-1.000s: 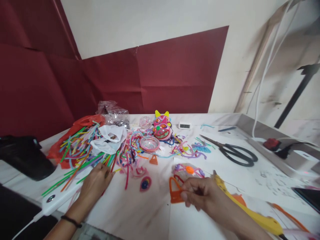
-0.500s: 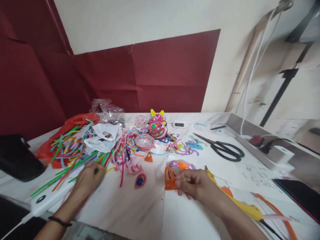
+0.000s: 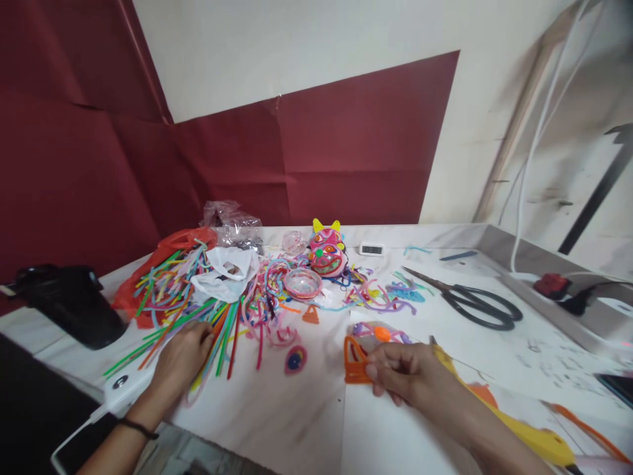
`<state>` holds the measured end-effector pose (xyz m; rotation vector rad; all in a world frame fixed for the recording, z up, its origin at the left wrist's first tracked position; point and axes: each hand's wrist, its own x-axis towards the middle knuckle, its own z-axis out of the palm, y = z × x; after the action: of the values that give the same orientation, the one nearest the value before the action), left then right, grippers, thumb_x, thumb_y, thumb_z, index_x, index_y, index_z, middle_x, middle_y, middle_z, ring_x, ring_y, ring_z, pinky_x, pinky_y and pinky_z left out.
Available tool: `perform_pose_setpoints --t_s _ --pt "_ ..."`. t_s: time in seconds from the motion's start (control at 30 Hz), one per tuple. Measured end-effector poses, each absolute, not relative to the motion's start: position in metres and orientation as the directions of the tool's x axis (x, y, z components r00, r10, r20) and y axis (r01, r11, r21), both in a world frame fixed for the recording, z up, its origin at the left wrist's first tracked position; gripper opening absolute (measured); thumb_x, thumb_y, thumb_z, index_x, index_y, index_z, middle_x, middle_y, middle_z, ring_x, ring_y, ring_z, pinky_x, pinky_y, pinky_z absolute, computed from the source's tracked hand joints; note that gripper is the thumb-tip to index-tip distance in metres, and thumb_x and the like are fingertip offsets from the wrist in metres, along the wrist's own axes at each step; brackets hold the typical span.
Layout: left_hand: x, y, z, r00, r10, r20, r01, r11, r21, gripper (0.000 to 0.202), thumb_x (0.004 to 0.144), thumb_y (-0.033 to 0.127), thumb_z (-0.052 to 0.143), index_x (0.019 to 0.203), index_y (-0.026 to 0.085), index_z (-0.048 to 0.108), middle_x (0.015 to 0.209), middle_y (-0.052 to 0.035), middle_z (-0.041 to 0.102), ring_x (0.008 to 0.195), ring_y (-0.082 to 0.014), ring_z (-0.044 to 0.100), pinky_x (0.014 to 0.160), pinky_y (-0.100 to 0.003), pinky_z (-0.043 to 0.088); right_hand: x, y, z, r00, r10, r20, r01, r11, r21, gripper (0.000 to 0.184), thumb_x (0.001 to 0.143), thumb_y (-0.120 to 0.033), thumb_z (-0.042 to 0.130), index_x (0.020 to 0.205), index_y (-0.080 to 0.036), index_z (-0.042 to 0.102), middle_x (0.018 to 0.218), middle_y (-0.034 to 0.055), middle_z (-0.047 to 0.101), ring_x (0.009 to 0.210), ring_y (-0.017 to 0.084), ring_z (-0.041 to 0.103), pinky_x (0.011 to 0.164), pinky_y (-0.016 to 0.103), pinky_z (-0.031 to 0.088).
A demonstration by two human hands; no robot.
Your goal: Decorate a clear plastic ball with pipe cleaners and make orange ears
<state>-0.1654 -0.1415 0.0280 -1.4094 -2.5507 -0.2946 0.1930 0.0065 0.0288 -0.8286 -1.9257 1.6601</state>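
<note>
My right hand (image 3: 403, 373) pinches an orange pipe-cleaner piece (image 3: 353, 375), bent into a pointed frame with a flat base, above a white paper sheet. Just behind it lies a clear piece trimmed in purple and pink with an orange spot (image 3: 382, 334). My left hand (image 3: 184, 353) is closed at the loose pipe cleaners (image 3: 228, 340), its fingers curled round some strands; the fingertips are partly hidden. Between the hands lies a pink and blue eye-shaped coil (image 3: 295, 361). A smaller orange triangle (image 3: 310, 315) rests farther back.
Decorated pink masks (image 3: 327, 260) with yellow ears stand at the back beside a clear round bowl (image 3: 302, 284). Black-handled scissors (image 3: 482, 305) and a yellow glue gun (image 3: 531, 435) lie right. A red bag (image 3: 133, 290), white plastic bag (image 3: 225, 284) and black object (image 3: 74, 307) are left.
The view has swung left, so things appear farther right. Several green, teal and red pipe cleaners now fan out toward me beside my left hand. My right hand still holds the orange piece.
</note>
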Motion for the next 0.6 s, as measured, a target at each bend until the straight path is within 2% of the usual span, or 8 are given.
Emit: perform_pose_setpoints --t_s 0.17,0.33,0.43,0.53,0.57,0.6 --pt "-0.161 -0.140 0.032 -0.549 0.798 0.248 0.830 0.555 0.053 0.028 0.082 0.032 0.040 0.077 0.020 0.064 0.077 -0.0098 0.068 0.074 -0.0280 0.063 0.060 -0.032 0.038 0.193 0.006 0.027 -0.705 0.708 -0.025 0.145 0.109 -0.983 0.024 0.072 -0.038 0.063 0.061 -0.017 0.061 0.053 0.0003 0.062 0.043 0.008 0.043 0.043 0.022 0.031" --pt "-0.167 -0.137 0.040 -0.594 0.767 0.241 0.804 0.568 0.175 0.024 0.079 0.032 0.043 0.069 0.020 0.061 0.065 -0.0070 0.064 0.064 -0.0256 0.060 0.057 -0.030 0.034 0.194 0.004 0.031 -0.697 0.717 -0.031 0.167 0.119 -0.979 0.025 0.072 -0.038 0.061 0.060 -0.016 0.061 0.054 0.0006 0.062 0.043 0.008 0.043 0.043 0.022 0.032" --pt "-0.165 -0.142 0.048 -0.625 0.757 0.190 0.766 0.547 0.339 0.024 0.077 0.035 0.045 0.062 0.020 0.056 0.057 -0.0016 0.059 0.057 -0.0193 0.056 0.054 -0.026 0.035 0.194 0.003 0.036 -0.697 0.716 -0.048 0.181 0.111 -0.977 0.023 0.071 -0.036 0.060 0.059 -0.016 0.060 0.054 0.0006 0.062 0.044 0.009 0.043 0.044 0.022 0.033" --pt "-0.148 -0.154 0.056 -0.656 0.752 0.068 0.621 0.486 0.615 0.034 0.080 0.043 0.042 0.055 0.021 0.046 0.044 0.0063 0.041 0.040 -0.0095 0.040 0.042 -0.019 0.029 0.194 0.002 0.040 -0.701 0.711 -0.055 0.187 0.110 -0.976 0.022 0.072 -0.035 0.059 0.061 -0.016 0.060 0.056 0.0008 0.062 0.045 0.009 0.044 0.045 0.022 0.034" --pt "-0.140 -0.160 0.058 -0.679 0.731 -0.071 0.402 0.450 0.798 0.031 0.075 0.045 0.049 0.056 0.020 0.049 0.043 0.0075 0.038 0.036 -0.0073 0.032 0.037 -0.018 0.020 0.195 0.002 0.040 -0.702 0.710 -0.055 0.188 0.110 -0.976 0.021 0.072 -0.035 0.059 0.061 -0.016 0.060 0.056 0.0008 0.062 0.045 0.008 0.044 0.045 0.022 0.034" --pt "-0.131 -0.166 0.059 -0.684 0.710 -0.170 0.184 0.392 0.901 0.031 0.070 0.043 0.057 0.052 0.019 0.047 0.042 0.0079 0.037 0.034 -0.0052 0.028 0.036 -0.016 0.017 0.195 0.002 0.041 -0.702 0.710 -0.055 0.188 0.111 -0.976 0.021 0.072 -0.035 0.059 0.062 -0.016 0.059 0.057 0.0008 0.062 0.045 0.009 0.044 0.045 0.022 0.035"
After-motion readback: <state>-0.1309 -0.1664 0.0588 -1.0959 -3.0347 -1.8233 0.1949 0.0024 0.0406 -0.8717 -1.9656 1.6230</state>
